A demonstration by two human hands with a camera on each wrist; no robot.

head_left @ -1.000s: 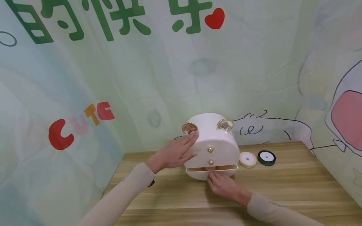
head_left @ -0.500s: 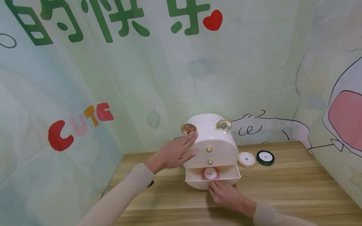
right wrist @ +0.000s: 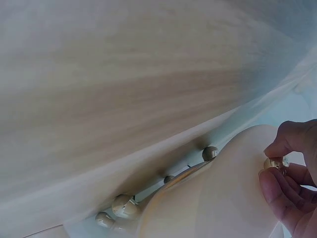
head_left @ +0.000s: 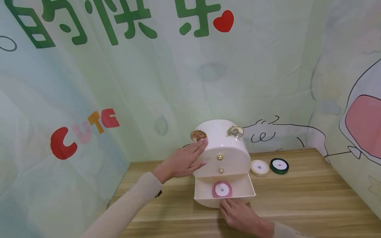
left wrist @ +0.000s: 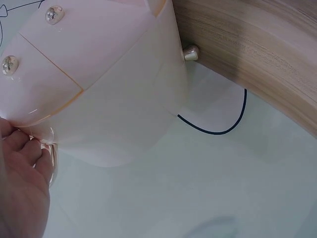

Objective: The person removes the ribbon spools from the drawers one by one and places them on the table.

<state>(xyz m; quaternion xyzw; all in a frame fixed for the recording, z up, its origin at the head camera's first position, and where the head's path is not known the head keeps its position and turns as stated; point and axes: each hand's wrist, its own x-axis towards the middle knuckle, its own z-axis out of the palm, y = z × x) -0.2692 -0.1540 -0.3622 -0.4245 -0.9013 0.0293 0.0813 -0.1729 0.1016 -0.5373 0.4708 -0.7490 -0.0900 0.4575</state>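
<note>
A white rounded drawer box [head_left: 218,140] with gold ears and round gold knobs stands on the table. Its bottom drawer [head_left: 205,190] is pulled out, and a pink ribbon spool [head_left: 222,189] lies inside near the front wall. My left hand [head_left: 184,160] rests with extended fingers on the box's upper left side, by the left ear; the left wrist view shows the fingers [left wrist: 30,148] against that edge. My right hand [head_left: 239,213] is at the drawer's front. In the right wrist view its thumb and fingers pinch the drawer's gold knob [right wrist: 274,163].
A cream ribbon spool [head_left: 259,168] and a dark green ribbon spool [head_left: 279,165] lie on the wooden table [head_left: 315,195], right of the box. Behind stands a printed fabric backdrop [head_left: 166,82]. Small gold ball feet [right wrist: 210,153] show under the box in the right wrist view.
The bottom drawer has slid out toward me with my right hand on its knob, bringing the pink spool into full view. My left hand has stayed on the box.
</note>
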